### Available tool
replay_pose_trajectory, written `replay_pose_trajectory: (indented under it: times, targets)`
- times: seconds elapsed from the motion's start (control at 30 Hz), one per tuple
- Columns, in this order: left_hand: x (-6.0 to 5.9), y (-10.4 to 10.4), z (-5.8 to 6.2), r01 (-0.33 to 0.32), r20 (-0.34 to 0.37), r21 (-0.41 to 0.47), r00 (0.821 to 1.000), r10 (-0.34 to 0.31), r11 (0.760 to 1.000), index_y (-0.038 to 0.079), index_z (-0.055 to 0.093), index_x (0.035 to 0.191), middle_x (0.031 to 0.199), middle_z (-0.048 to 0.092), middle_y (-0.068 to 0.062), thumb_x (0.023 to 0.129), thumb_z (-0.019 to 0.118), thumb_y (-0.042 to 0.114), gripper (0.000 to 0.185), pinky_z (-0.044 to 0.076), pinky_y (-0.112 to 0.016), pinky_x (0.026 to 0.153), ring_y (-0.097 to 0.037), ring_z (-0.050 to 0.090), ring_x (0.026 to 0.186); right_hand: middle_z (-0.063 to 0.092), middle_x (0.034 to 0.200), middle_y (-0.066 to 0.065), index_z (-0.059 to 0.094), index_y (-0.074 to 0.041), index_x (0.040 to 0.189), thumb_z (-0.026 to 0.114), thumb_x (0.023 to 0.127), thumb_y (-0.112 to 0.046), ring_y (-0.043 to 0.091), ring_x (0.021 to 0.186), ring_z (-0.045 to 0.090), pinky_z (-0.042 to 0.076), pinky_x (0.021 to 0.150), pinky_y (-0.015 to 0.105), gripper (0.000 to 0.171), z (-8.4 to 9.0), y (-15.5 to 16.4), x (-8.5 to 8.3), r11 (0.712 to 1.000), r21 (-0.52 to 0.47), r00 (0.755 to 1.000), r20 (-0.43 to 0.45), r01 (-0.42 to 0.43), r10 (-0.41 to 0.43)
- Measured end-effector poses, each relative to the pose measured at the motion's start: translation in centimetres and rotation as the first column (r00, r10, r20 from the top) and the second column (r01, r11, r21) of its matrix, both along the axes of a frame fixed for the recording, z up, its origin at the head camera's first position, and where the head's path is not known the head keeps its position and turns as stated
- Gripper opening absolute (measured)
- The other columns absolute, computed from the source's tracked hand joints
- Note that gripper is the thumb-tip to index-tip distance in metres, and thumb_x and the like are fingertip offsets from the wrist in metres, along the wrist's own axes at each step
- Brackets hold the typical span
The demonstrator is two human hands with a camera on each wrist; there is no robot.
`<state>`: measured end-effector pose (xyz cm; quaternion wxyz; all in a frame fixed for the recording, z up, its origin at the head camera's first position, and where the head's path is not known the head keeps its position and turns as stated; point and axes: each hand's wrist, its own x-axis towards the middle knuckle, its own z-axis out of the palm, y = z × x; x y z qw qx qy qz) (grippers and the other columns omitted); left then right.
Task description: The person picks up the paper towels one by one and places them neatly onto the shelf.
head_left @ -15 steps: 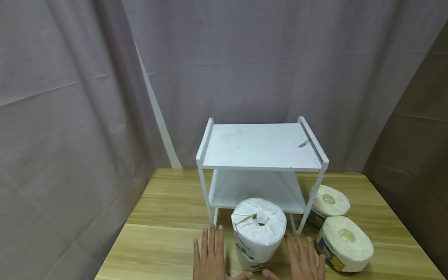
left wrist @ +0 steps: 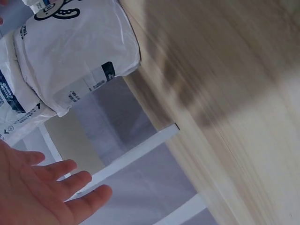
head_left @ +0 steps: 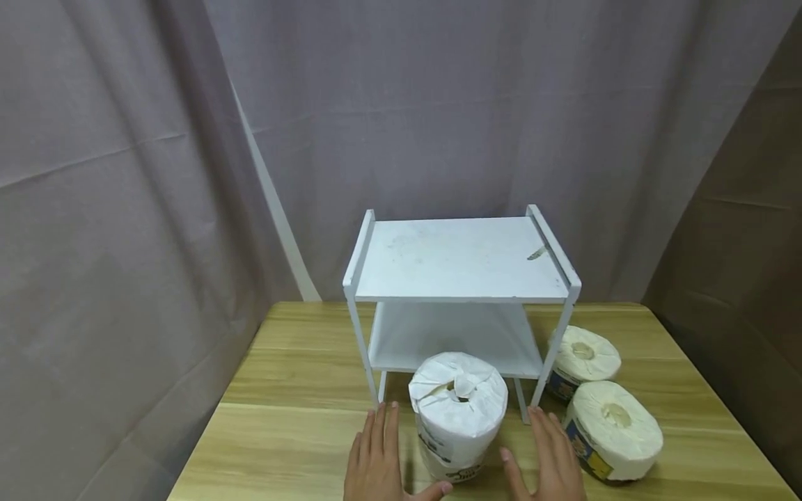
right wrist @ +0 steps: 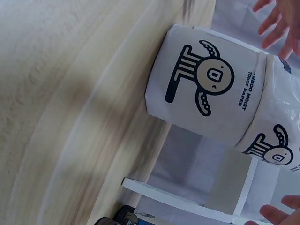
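Flanking stacked rolls (head_left: 459,410) (head_left: 441,465), both hands (head_left: 374,465) (head_left: 551,465) extend loose fingers (shelf (head_left: 460,261) partly blocked; cream rolls (head_left: 617,435) (head_left: 592,365) right, perhaps adjoining)

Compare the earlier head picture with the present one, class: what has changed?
The left hand and right hand have drawn their spread fingers closer together; the right thumb has moved away from the left one. Nothing was visibly grasped or released. The white roll stack, rack and cream rolls stayed put.
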<state>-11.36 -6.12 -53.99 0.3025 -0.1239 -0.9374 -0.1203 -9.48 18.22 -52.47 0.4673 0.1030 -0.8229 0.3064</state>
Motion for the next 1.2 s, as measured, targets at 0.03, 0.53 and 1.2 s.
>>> replay_pose_trajectory:
  times: [0.03, 0.53, 1.2]
  targets:
    - [0.1, 0.0, 0.1, 0.007, -0.007, 0.011, 1.000, -0.007, 1.000, 0.010, 0.039, 0.159, 0.156, 0.053, -0.012, 0.056, 0.076, 0.093, 0.138, 0.054, -0.052, 0.100, -0.035, 0.055, 0.138, 0.061, 0.128, 0.038, 0.058, 0.015, 0.138, 0.053, 0.106, -0.055, 0.015, 0.148, 0.037, 0.021, 0.125, 0.025, 0.077, 0.1, 0.0, 0.0, 1.000, -0.013, 1.000, -0.002, -0.001, 0.001]
    - [0.7, 0.5, 2.2, 0.075, -0.099, 0.155, 0.993, -0.060, 0.985, 0.013, 0.039, 0.163, 0.153, 0.056, -0.008, 0.056, 0.084, 0.086, 0.137, 0.059, -0.045, 0.091, -0.028, 0.059, 0.134, 0.053, 0.135, 0.038, 0.049, 0.009, 0.149, 0.073, 0.096, -0.001, 0.054, 0.124, 0.048, 0.019, 0.111, 0.010, 0.059, 2.8, 1.7, -1.0, 0.979, -0.182, 0.990, 0.125, 0.086, -0.064]
    - [1.0, 1.5, 4.0, 0.111, -0.139, 0.180, 0.986, -0.087, 0.977, 0.020, 0.039, 0.163, 0.152, 0.055, -0.009, 0.071, 0.071, 0.089, 0.119, 0.061, -0.044, 0.089, -0.028, 0.061, 0.132, 0.039, 0.149, 0.036, 0.031, 0.004, 0.160, 0.059, 0.108, -0.012, 0.054, 0.140, 0.036, 0.029, 0.112, 0.072, 0.061, 6.1, 2.4, -4.4, 0.955, -0.297, 0.953, 0.294, 0.021, 0.071]
